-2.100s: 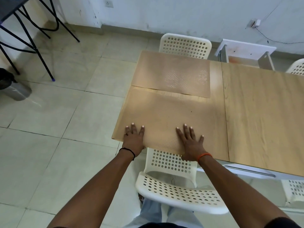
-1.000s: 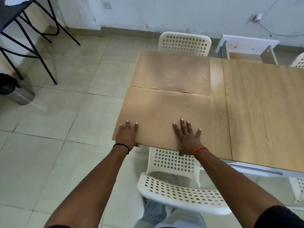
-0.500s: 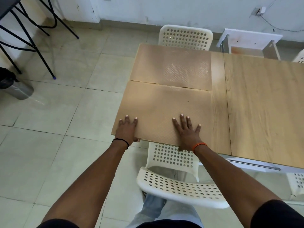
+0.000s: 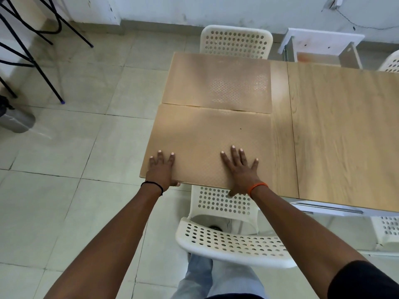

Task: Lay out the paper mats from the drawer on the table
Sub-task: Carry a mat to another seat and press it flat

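Two tan paper mats lie on the left end of the wooden table. The far mat shows a faint lattice pattern. The near mat reaches the table's left and front edges. My left hand presses flat on its near left corner, thumb tucked under the table edge. My right hand lies flat with fingers spread on the mat's near right part. An open white drawer stands beyond the table's far edge.
White perforated chairs stand at the far side and right in front of me. A metal handle runs under the table's front edge. Black stool legs and a grey bin are on the tiled floor, left.
Both hands stay flat on the near mat. The mat and hands show little movement on the table; the view has shifted slightly.
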